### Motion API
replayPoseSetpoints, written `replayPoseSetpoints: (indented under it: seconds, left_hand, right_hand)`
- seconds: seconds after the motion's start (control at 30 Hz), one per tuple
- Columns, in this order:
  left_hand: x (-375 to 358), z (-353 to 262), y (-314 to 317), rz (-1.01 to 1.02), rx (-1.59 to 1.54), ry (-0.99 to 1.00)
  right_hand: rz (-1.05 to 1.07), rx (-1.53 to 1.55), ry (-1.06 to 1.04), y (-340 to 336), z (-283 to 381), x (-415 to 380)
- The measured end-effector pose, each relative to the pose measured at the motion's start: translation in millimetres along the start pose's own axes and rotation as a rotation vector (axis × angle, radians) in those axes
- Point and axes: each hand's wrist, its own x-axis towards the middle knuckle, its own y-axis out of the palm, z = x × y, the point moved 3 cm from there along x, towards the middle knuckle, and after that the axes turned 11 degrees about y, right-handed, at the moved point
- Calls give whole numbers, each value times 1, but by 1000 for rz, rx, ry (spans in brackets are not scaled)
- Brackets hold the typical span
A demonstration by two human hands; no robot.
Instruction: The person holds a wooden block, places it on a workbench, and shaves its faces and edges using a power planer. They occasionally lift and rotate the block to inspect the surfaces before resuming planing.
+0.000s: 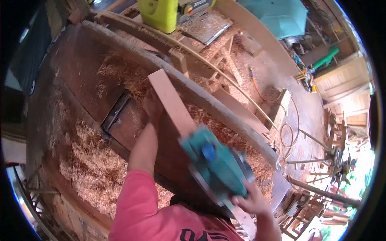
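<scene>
1. Right now, a long pale board (pixel 171 98) slants over the tabletop (pixel 74 54), its far end bare and its middle under a green power planer (pixel 217 164).
2. The right hand (pixel 253 197) grips the planer's rear handle. The left hand (pixel 152 102) is at the board's edge near the far end, seemingly steadying it, though blur and shade hide whether its fingers are closed.
3. I judge this to be a planing pass partway along the board; the planer's blur suggests motion.
4. Carrying that pass on would call for even pressure, a flat sole and the left hand clear of the planer's path.
5. Curly shavings (pixel 94 156) lie heaped on the near side of the board, with more along the raised wooden rail (pixel 217 102) beyond it.
6. A dark-edged slot (pixel 116 110) is set into the tabletop beside the left forearm.
7. Past the rail stands a lime-green thing (pixel 159 16), perhaps a container; its inside does not show, so I cannot tell what it holds.
</scene>
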Motion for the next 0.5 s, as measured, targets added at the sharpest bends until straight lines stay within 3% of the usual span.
replayPoseSetpoints:
  seconds: [0.1,0.17,0.23,0.27,0.3,0.37,0.43,0.5]
  left_hand:
    - [-1,8,2,23,-184,65]
    - [-7,-2,6,-5,-310,131]
    - [-20,-15,6,-63,-370,155]
    - [-27,-20,9,70,-573,130]
    - [-46,-24,18,61,-698,71]
    - [-109,-69,22,22,-951,-47]
    - [-187,-130,23,-19,-1059,-134]
    - [-256,-158,40,-25,-1057,-124]
  right_hand:
    - [-65,-122,288,-22,-105,-116]
    - [-268,-66,356,-38,-180,-201]
    - [-513,-132,449,-51,-158,-266]
    - [-472,-37,568,-59,-171,-291]
    - [-515,-89,650,-64,-178,-316]
    - [-566,-126,636,-75,-199,-354]
    - [-639,-368,617,-85,-207,-374]
    - [-679,-273,598,-95,-227,-381]
